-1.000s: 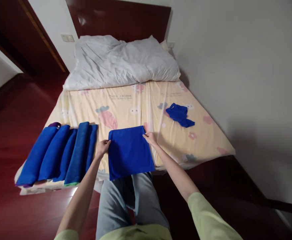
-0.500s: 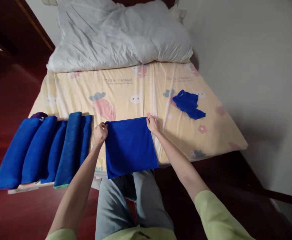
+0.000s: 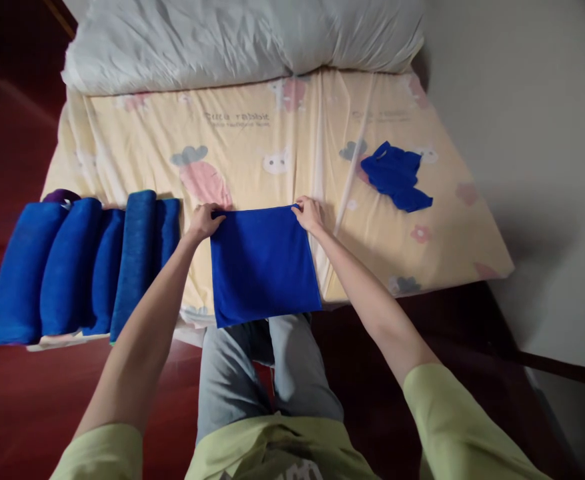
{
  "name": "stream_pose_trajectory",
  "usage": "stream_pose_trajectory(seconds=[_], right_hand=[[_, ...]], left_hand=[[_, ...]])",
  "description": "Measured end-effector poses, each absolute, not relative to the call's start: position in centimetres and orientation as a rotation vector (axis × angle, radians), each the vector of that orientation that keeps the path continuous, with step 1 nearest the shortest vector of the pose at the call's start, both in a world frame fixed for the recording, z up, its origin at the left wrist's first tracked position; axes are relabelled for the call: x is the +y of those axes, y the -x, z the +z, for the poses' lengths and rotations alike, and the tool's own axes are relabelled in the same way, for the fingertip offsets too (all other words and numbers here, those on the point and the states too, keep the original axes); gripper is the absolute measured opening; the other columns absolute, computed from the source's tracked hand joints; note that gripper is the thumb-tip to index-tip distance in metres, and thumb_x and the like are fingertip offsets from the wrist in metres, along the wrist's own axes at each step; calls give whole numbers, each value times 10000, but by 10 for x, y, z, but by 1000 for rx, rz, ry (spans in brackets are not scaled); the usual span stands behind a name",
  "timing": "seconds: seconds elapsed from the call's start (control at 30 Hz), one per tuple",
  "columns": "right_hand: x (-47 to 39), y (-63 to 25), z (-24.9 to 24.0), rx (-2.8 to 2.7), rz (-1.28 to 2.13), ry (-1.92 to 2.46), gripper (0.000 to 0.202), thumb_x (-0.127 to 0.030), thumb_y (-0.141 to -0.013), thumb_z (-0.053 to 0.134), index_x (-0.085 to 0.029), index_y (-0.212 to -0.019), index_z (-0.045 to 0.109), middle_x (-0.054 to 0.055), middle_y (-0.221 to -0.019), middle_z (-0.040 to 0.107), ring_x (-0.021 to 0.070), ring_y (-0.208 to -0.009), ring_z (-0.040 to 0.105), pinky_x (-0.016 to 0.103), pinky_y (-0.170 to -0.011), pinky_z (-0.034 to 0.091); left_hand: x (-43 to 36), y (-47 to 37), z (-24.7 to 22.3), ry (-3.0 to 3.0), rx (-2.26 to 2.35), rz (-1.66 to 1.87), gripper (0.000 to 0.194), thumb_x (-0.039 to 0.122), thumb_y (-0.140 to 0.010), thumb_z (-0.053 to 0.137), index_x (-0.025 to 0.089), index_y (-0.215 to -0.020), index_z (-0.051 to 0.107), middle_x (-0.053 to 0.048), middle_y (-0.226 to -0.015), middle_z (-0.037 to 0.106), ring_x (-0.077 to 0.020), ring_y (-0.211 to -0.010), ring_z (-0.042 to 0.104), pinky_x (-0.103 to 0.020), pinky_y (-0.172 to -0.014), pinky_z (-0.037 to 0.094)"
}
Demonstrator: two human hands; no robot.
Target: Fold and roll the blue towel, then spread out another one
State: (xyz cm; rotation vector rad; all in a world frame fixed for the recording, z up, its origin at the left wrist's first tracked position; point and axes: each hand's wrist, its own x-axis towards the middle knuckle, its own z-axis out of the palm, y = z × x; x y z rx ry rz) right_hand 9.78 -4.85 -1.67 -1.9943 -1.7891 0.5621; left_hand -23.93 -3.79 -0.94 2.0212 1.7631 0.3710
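Since the earlier frames, both hands and the folded blue towel are being seen lower toward the near edge of the bed, while the pillows are being cut off by the top of the view. The left hand is being closed on the far left corner of the towel, fingers curled over the edge so that the corner is being pinched. The right hand is being closed in the same way on the far right corner, thumb and fingers pressed together on the cloth. Between the two hands, the far edge of the towel is being held straight and flat against the bed sheet, which is printed with rabbits and carrots. The near edge of the towel is being left hanging just over the side of the mattress, above the person's grey trousers. Just beside the left hand, a row of rolled blue towels is being kept side by side on the bed. Well apart to the right, a crumpled blue cloth is being left lying on the sheet. White pillows are being shown at the head of the bed.
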Motion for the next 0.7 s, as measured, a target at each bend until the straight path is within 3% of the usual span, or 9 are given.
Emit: stream_pose_trajectory(seconds=[0.1,0.23,0.37,0.57,0.7], right_hand=[[-44,-101,-18,-1745,605,1951,143,-263,-903,656,-215,-1000,748,73,-1032,761,254,-1003,699,395,-916,547],[-37,-110,-30,-1647,668,1868,138,-242,-869,675,-187,-968,754,68,-949,765,220,-898,720,361,-866,569],[-22,-117,-43,-1579,643,1805,163,-282,-867,687,-160,-961,739,83,-912,753,217,-882,720,376,-880,577],[3,-114,-34,-1686,485,1759,244,-366,-959,609,-188,-1101,697,86,-1004,722,233,-1048,678,440,-1002,537],[-17,-83,-17,-1898,285,1744,333,-351,-1026,492,-195,-1282,639,130,-1292,657,276,-1301,546,523,-1145,422]], left_hand=[[-23,245,-7,-2013,1715,202,336,323,-757,694,217,-1068,762,-53,-1004,761,-257,-966,685,-349,-910,536],[-12,254,-1,-2004,1660,24,329,400,-744,699,236,-1017,780,-18,-828,740,-240,-852,690,-314,-816,533],[-8,256,3,-2052,1749,142,272,396,-784,652,200,-933,767,-47,-797,717,-247,-853,671,-339,-847,525],[-10,237,3,-1970,1970,541,363,344,-917,503,184,-1199,665,-125,-1128,709,-293,-1123,618,-445,-1019,467],[-33,206,5,-2088,1933,646,456,377,-959,473,216,-1379,546,-151,-1457,541,-349,-1422,400,-566,-1185,277]])
